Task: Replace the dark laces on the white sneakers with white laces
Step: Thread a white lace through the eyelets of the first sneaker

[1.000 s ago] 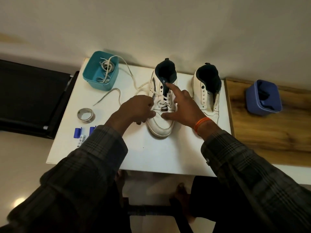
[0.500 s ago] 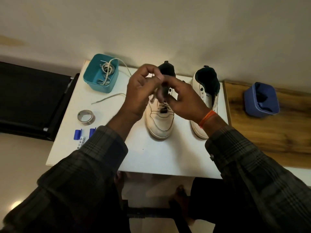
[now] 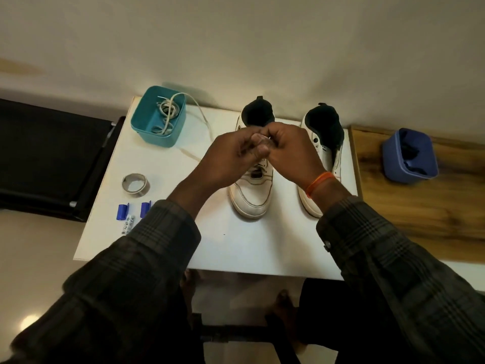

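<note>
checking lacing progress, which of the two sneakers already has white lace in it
The left sneaker, under both hands: white lace crosses its eyelets. The right sneaker shows bare eyelets.

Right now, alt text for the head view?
Both hands, left hand and right hand, meet above the left sneaker, fingers curled around something small. A second sneaker stands beside it on the white table, near a teal bin of white laces.
</note>
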